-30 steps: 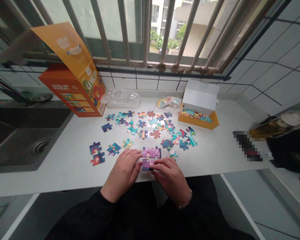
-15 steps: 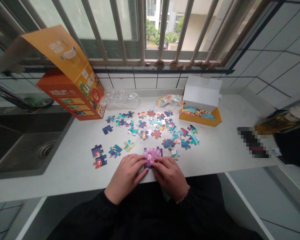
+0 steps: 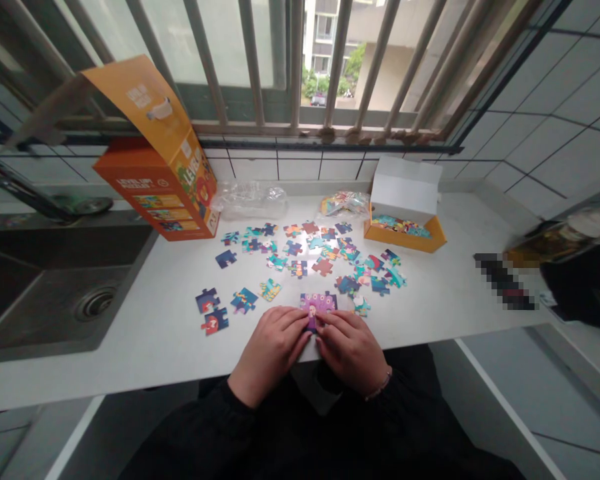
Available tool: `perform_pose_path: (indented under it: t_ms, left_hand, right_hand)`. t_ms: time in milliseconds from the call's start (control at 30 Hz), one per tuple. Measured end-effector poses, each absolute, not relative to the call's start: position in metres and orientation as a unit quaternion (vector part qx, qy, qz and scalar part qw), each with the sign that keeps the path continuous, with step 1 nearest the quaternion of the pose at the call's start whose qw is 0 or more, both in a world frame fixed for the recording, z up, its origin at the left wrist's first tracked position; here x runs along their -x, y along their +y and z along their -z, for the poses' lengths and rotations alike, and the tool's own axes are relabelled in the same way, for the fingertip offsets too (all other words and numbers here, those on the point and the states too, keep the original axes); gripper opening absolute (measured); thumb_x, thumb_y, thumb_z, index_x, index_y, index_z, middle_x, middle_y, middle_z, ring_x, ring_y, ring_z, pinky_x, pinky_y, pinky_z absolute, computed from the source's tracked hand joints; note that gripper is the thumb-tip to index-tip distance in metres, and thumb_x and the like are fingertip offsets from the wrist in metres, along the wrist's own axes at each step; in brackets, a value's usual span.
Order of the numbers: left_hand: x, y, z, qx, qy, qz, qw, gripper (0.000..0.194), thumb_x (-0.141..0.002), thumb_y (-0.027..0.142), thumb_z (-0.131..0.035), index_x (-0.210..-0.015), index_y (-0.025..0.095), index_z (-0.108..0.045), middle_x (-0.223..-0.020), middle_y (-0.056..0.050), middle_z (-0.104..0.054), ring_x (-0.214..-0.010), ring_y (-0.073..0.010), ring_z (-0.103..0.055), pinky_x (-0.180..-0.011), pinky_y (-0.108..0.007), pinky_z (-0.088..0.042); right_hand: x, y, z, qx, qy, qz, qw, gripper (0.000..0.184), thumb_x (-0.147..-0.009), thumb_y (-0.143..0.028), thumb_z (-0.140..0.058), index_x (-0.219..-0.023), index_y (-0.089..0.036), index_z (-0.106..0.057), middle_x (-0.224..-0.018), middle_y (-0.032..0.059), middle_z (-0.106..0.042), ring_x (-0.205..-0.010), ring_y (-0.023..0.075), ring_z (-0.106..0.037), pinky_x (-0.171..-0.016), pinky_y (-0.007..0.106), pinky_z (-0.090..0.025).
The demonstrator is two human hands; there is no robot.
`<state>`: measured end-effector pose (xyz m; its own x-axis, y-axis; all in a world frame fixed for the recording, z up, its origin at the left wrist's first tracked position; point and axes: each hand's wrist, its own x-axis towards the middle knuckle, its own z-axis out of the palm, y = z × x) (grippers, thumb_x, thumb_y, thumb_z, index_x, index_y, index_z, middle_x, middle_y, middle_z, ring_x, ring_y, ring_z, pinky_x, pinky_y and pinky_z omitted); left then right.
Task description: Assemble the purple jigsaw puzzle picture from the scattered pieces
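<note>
My left hand [image 3: 273, 343] and my right hand [image 3: 353, 347] lie side by side at the front edge of the white counter [image 3: 145, 333]. Their fingertips press on a joined group of purple puzzle pieces [image 3: 319, 303], and the lower purple piece is mostly covered by the fingers. Several loose colourful puzzle pieces [image 3: 325, 257] are scattered just beyond. Three separate pieces [image 3: 215, 310] lie to the left of my left hand.
An orange puzzle box [image 3: 165, 180] with its lid up stands at the back left beside a sink [image 3: 45, 287]. A small orange tray box [image 3: 405, 230] with pieces and plastic bags [image 3: 250, 197] sit near the window wall. A dark bag [image 3: 580, 280] lies at right.
The lower purple piece has been pushed up against the purple group, and both hands closed in together over it. The view shifted slightly.
</note>
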<state>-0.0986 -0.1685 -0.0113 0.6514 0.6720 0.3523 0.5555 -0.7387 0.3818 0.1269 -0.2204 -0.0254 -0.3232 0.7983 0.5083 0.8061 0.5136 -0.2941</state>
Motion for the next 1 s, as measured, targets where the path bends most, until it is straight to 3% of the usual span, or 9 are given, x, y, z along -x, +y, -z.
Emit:
perform_pose_path:
  t_ms: [267, 500, 1000]
  left_hand:
    - [0.102, -0.167, 0.015, -0.899, 0.338, -0.235, 0.151, 0.031, -0.108, 0.023, -0.060, -0.137, 0.020, -0.070, -0.138, -0.009, -0.074, -0.126, -0.0294, -0.066, -0.114, -0.054, -0.051]
    - [0.105, -0.167, 0.013, -0.901, 0.329, -0.232, 0.161, 0.030, -0.108, 0.021, -0.057, -0.135, 0.019, -0.069, -0.136, -0.010, -0.075, -0.124, -0.0289, -0.065, -0.113, -0.053, -0.051]
    - [0.117, -0.175, 0.012, -0.911, 0.323, -0.219, 0.131, 0.038, -0.111, 0.027, -0.048, -0.144, 0.017, -0.065, -0.140, -0.015, -0.072, -0.132, -0.0291, -0.062, -0.118, -0.053, -0.045]
  right_hand:
    - [-0.120, -0.221, 0.028, 0.507, -0.809, 0.004, 0.296, 0.014, -0.100, -0.022, -0.069, -0.113, -0.024, -0.073, -0.130, 0.0082, -0.078, -0.118, 0.0277, -0.068, -0.102, 0.049, -0.057]
    - [-0.115, -0.221, 0.024, 0.528, -0.808, 0.007, 0.259, 0.046, -0.101, -0.022, -0.067, -0.147, -0.025, -0.067, -0.133, 0.0100, -0.076, -0.118, 0.0282, -0.068, -0.102, 0.049, -0.058]
    - [-0.113, -0.223, 0.028, 0.520, -0.822, 0.019, 0.230, 0.052, -0.100, -0.019, -0.067, -0.151, -0.028, -0.065, -0.143, 0.0078, -0.074, -0.125, 0.0309, -0.067, -0.106, 0.053, -0.057]
